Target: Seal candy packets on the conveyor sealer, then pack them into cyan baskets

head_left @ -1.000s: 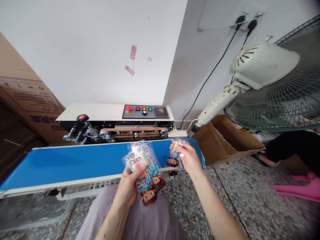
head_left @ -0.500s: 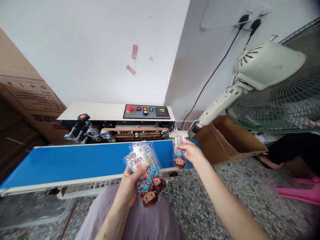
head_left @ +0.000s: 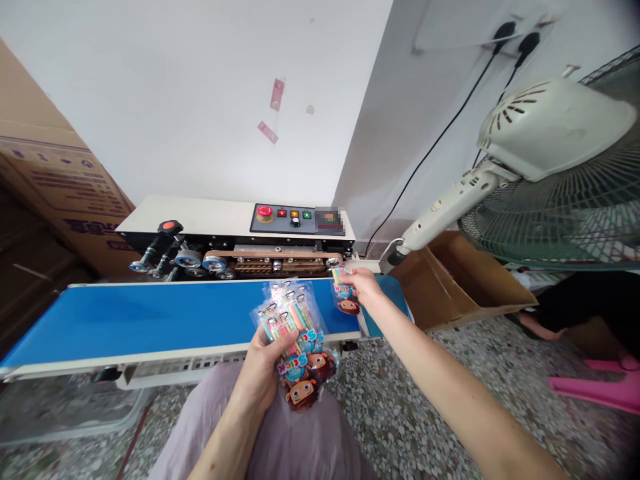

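Fanned out in my left hand (head_left: 267, 367) are several clear printed pouches (head_left: 300, 353) with pastel sticks inside and a cartoon face at the bottom. The thumb presses on their front, above my lap. My right hand (head_left: 365, 285) pinches a single pouch (head_left: 346, 297) of the same kind by its top right part. That pouch is over the right end of the blue conveyor belt (head_left: 165, 317), its upper edge close to the roller end of the band sealing machine (head_left: 200, 217). Whether it touches the belt I cannot tell.
The sealer's control panel (head_left: 280, 220) has a red stop button; its display is blurred out. A pedestal fan (head_left: 545, 133) and an open cardboard box (head_left: 435, 287) stand at the right. A large carton (head_left: 65, 187) is at the left. Someone's foot and a pink stool (head_left: 595, 383) show far right.
My right hand has carried its pouch left and up toward the sealer's roller end. My left hand keeps its pouches nearly in place. The view has shifted slightly.
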`<state>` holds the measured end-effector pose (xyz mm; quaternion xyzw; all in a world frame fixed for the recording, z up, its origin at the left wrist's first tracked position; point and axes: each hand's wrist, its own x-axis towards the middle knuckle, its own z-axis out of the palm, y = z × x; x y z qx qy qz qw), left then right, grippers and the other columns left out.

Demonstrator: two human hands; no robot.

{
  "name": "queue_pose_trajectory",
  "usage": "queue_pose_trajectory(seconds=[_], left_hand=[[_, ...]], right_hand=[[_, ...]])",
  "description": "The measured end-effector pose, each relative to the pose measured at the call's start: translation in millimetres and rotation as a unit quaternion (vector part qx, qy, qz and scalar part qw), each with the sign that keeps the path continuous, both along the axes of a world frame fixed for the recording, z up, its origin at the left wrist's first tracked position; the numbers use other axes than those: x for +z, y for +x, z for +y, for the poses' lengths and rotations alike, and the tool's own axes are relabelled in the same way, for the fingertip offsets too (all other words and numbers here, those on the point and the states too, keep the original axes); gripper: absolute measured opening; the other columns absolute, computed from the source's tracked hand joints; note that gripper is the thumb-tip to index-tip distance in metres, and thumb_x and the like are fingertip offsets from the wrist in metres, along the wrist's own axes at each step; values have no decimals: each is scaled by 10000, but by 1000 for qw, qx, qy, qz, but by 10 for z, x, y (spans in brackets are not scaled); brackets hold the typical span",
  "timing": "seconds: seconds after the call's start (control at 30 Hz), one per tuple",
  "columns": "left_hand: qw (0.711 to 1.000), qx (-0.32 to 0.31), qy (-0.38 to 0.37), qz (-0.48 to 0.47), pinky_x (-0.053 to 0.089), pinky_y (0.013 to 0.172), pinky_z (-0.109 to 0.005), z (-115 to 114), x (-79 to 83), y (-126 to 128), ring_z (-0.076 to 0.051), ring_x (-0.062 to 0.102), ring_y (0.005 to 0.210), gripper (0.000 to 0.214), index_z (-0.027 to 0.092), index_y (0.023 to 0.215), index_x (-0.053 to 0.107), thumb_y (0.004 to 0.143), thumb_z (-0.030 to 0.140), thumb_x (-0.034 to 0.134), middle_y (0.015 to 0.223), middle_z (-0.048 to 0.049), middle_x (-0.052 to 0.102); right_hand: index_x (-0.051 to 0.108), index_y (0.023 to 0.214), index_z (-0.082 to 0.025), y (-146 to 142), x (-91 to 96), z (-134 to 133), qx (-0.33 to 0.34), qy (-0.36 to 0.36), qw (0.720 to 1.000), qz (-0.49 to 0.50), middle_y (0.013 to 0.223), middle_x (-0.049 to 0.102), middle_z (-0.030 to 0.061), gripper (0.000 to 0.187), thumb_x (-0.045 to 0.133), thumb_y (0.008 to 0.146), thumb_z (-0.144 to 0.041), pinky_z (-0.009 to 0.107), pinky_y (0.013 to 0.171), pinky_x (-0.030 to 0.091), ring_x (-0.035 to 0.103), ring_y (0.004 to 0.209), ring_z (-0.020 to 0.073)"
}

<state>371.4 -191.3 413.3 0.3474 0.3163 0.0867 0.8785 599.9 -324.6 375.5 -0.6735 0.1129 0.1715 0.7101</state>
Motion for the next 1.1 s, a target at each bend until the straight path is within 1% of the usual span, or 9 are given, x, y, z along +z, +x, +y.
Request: queue_pose_trajectory(seconds=[0.2,0.3,0.4,0.57,0.67,0.77,0.93,1.0,1.1], left_hand=[[999,-17,0,-39,598,649,-318,-45,55,-8,-243,724,710,574,143,1071,652,572,253,915,929,-102,761],[997,-45,-13,-58,586,661,-316,-99,119,26,-231,712,696,548,134,1051,658,579,256,909,907,-104,757],[993,-77,12,-87,572,671,-311,-202,183,91,-226,705,703,503,142,1017,672,586,266,901,881,-85,752],[983,-106,112,-99,530,672,-280,-441,189,202,-202,673,726,426,156,964,668,617,291,873,864,-52,733],[970,-72,214,-90,495,678,-262,-562,119,282,-189,636,763,402,170,982,643,646,262,845,882,-35,710],[947,-49,307,-83,462,684,-250,-658,72,378,-182,597,772,300,185,939,657,689,256,808,853,-19,673],[891,-43,447,-68,435,789,-261,-777,119,495,-201,564,868,134,229,854,736,731,269,774,868,-27,588],[894,-34,442,-67,439,804,-273,-811,127,521,-207,574,884,258,233,972,718,723,260,781,901,-33,608],[926,-16,369,-76,471,791,-295,-850,92,562,-213,620,876,431,195,1104,616,710,248,785,957,-54,672]], right_hand=[[521,730,-216,-408,258,107,-17,33,998,-44,619,639,-46,412,864,505,-182,292,651,575,682,638,161],[654,874,-206,-857,425,-74,106,94,989,-35,849,727,35,374,845,634,-418,307,773,563,700,842,188],[697,1052,-236,-1267,462,-301,259,175,949,42,1021,738,89,532,773,681,-609,395,856,544,670,1028,266],[696,1127,-252,-1505,397,-581,291,265,917,64,1090,725,103,805,796,497,-743,450,912,506,636,1090,314],[693,1139,-256,-1502,398,-670,265,243,932,49,1096,726,73,704,905,515,-503,417,934,493,659,1026,277],[704,1100,-267,-1495,395,-692,185,191,964,24,1056,743,30,574,895,559,-255,377,946,487,674,979,236],[718,1066,-252,-1451,376,-670,89,191,977,-28,1025,756,22,497,850,589,-209,356,925,499,674,980,230],[723,1054,-243,-1417,391,-657,55,188,980,-30,994,762,25,502,855,571,-208,349,873,517,685,921,228],[732,1023,-224,-1355,428,-632,10,191,981,-18,953,767,31,499,871,544,-233,336,809,537,696,866,227]])
